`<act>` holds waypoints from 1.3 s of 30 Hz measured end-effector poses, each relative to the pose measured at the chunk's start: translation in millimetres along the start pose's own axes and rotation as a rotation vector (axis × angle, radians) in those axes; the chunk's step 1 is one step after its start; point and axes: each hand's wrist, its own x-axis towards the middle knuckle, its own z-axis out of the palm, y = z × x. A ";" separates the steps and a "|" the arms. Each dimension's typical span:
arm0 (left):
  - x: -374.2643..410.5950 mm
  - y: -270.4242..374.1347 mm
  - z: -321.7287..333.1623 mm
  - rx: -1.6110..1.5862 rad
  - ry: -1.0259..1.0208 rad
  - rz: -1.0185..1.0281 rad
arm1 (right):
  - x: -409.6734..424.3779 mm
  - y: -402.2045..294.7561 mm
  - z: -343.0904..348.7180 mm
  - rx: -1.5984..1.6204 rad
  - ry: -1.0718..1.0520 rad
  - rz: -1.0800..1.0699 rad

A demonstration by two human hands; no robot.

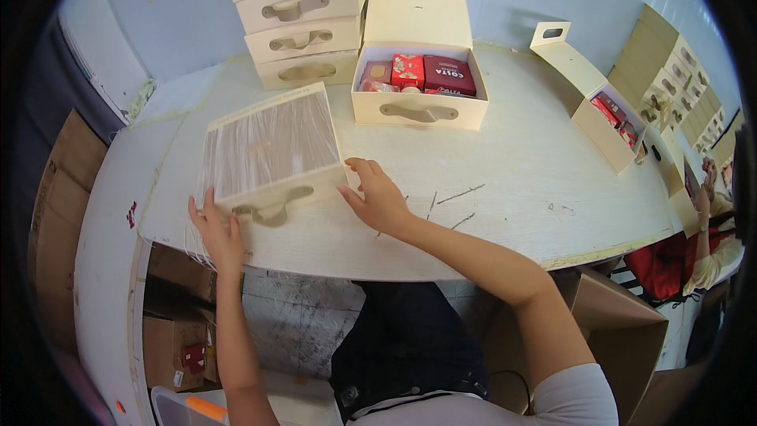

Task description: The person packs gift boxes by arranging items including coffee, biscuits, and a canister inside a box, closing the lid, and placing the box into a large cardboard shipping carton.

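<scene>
In front of me is a cream handled box [337,180], set at a slant on the table. Its top is a grey-brown panel [272,142] with white streaks, like shiny wrapping. A fabric strap handle [275,213] hangs on its front side. My left hand [219,234] holds the near left corner, the thumb against the front. At the right end, my right hand [378,192] has its fingers and thumb against the box edge. Thin white strands [200,248] trail below my left hand. Whether the box rests fully on the table cannot be told.
An open cream box [420,118] holds red and maroon packages. Left of it rises a stack of similar boxes [310,41]. Another open box [606,136] stands at right, near a co-worker's hand [704,198]. The table [497,236] has a rounded front edge; cartons [621,313] stand below.
</scene>
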 end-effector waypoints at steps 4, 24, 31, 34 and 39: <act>36.8 6.1 38.5 -0.152 -0.011 -0.037 | -4.4 31.5 7.3 -0.176 0.221 -0.125; 114.9 -39.5 104.6 -0.181 -0.106 0.146 | -6.5 9.0 11.6 -0.104 0.122 -0.104; 107.2 -7.3 131.9 0.355 -0.056 0.125 | -10.9 33.6 5.0 0.050 0.337 -0.036; 85.3 25.3 118.4 0.673 -0.063 0.128 | -34.1 30.3 -13.7 0.363 0.429 0.193; 43.0 42.9 63.5 0.040 0.470 0.592 | -185.4 -9.8 -114.6 0.136 0.621 0.040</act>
